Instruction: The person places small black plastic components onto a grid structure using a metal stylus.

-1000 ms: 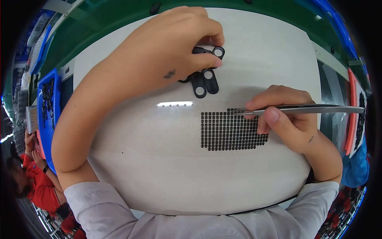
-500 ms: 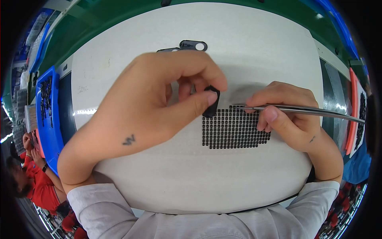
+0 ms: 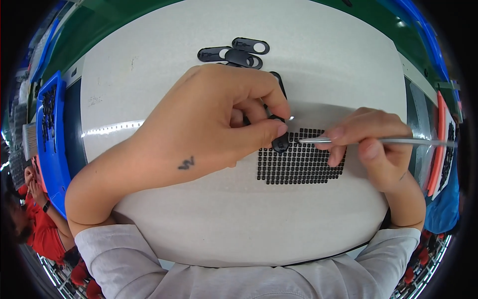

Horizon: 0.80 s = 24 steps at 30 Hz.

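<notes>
My left hand [image 3: 226, 112] pinches a long black plastic part with rounded ends [image 3: 280, 144] between thumb and fingers. The fingers cover its middle. Its lower end hangs over the left upper part of a grid of tiny black square pieces [image 3: 301, 167]. In my right hand [image 3: 376, 132] is a pair of metal tweezers [image 3: 408, 141], held almost level with the tips to the left. A small dark piece seems to sit at the tips, close beside the black part; whether they grip it I cannot tell.
Several black oval parts with round holes [image 3: 251, 46] lie overlapping beyond my left hand on the white work surface [image 3: 239, 219]. A blue tray of black parts [image 3: 62, 144] stands at left, an orange-rimmed tray [image 3: 434, 154] at right. Another person in red [image 3: 47, 229] sits at far left.
The black part has turned from edge-on to showing more of its face. The tweezer tips have moved down to beside its lower end. The whole view has shifted slightly.
</notes>
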Available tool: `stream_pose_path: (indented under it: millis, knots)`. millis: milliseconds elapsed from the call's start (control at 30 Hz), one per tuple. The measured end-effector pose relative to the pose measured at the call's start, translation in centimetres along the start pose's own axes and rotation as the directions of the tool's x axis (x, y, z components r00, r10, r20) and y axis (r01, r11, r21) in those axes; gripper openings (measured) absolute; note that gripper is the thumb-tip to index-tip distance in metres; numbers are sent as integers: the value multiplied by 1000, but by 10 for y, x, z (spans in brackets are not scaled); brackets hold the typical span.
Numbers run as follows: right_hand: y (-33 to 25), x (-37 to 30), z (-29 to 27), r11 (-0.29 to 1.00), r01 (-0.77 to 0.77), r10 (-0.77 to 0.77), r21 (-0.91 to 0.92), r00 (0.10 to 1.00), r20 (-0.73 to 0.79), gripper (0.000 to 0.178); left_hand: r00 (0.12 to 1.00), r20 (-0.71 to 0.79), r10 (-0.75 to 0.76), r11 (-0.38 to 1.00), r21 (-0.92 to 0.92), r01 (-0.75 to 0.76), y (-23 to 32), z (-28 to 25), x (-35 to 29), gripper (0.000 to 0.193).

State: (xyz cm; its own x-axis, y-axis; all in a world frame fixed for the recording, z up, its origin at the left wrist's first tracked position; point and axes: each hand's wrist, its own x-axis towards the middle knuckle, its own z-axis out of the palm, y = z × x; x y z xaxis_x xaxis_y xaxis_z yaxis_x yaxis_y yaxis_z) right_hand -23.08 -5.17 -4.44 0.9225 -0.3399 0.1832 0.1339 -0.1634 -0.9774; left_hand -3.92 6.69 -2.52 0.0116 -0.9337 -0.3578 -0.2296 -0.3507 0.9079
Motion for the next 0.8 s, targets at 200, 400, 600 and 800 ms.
stream_pose_path:
  millis: [200, 400, 600, 800]
  knots:
    - [3, 3, 3, 903, 282, -221, -325, 952, 214, 22, 999, 14, -42, 999, -29, 42, 1, 0, 4, 11]
    - [2, 4, 3, 873, 325, -254, -365, 940, 229, 18, 999, 23, -40, 999, -25, 40, 3, 0, 4, 11]
    - [3, 4, 5, 837, 370, -289, -404, 925, 248, 17, 999, 31, -23, 1000, -19, 24, 2, 0, 5, 10]
    - [1, 6, 5, 808, 394, -291, -438, 913, 285, 17, 999, 36, -23, 1000, -18, 24, 2, -1, 4, 10]
